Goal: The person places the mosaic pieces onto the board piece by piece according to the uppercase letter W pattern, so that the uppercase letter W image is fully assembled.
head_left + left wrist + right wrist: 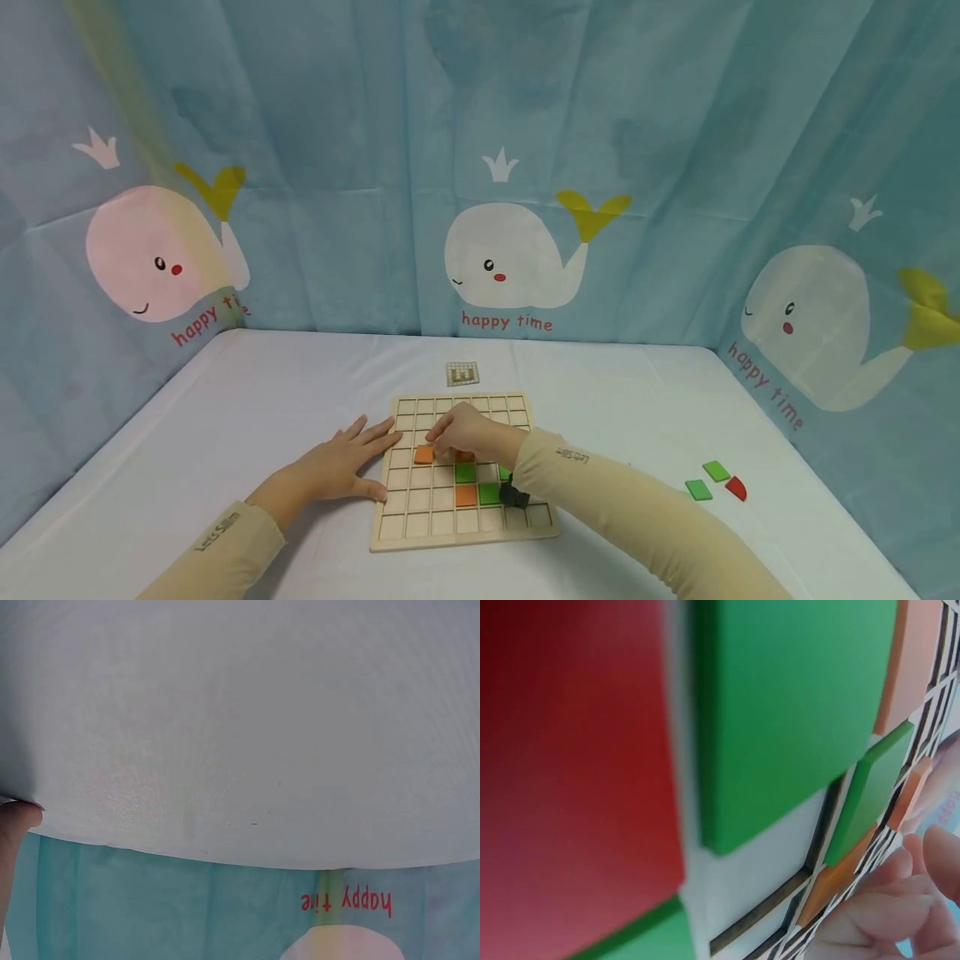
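A square wooden grid board (467,540) lies on the table with orange and green tiles in its cells. My left hand (337,462) rests flat with spread fingers at the board's left edge, fingertips over the rim. Over the middle of the board is my right hand (468,432), its fingers loosely curled, with nothing visible between them. Its fingertips hang right beside an orange tile (423,454); a second orange tile (465,457) is partly covered by this hand. Close to the right wrist camera, a red tile (570,765) and a green tile (795,697) fill much of that view.
Behind the board lies a small pattern card (462,374). To the right, two green tiles (716,472) and a red quarter-round piece (737,488) lie on the white cloth. Lower on the board sit an orange tile (466,495) and green tiles (489,493). A whale-print curtain (337,250) surrounds the table.
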`<state>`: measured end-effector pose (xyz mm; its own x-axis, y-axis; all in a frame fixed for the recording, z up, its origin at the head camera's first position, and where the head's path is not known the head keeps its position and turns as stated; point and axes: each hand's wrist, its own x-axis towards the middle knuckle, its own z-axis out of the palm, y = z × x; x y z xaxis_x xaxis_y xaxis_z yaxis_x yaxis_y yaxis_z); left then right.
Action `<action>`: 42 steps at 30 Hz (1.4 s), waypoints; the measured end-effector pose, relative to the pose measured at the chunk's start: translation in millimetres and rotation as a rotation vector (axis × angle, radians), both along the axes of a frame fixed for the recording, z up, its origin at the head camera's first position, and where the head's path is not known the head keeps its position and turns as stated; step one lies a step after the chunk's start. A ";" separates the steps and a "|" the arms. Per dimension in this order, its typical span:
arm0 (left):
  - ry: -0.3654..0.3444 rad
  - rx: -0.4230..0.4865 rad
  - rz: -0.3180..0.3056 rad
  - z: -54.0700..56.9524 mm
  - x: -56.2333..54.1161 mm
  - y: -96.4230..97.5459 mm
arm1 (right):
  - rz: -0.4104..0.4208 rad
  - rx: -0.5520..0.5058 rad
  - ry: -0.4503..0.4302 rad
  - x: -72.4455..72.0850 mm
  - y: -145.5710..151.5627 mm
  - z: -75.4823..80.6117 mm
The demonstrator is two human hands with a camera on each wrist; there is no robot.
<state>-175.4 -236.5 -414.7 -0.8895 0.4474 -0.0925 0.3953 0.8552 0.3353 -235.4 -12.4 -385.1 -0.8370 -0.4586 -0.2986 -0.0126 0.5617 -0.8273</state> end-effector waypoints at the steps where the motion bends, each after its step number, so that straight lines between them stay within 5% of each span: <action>1: 0.001 0.000 0.000 0.0 -0.1 -0.2 | 0.007 0.004 0.007 -0.5 0.5 0.3; 12: -0.013 0.000 -0.004 2.0 -0.6 1.2 | 0.276 0.132 0.113 -13.5 15.3 10.9; 19: -0.006 0.002 -0.013 4.7 -1.0 2.1 | 0.500 0.381 0.392 -20.4 16.7 9.8; 42: -0.026 -0.005 -0.002 5.0 2.2 1.5 | 0.528 0.433 0.540 -23.3 -0.5 1.3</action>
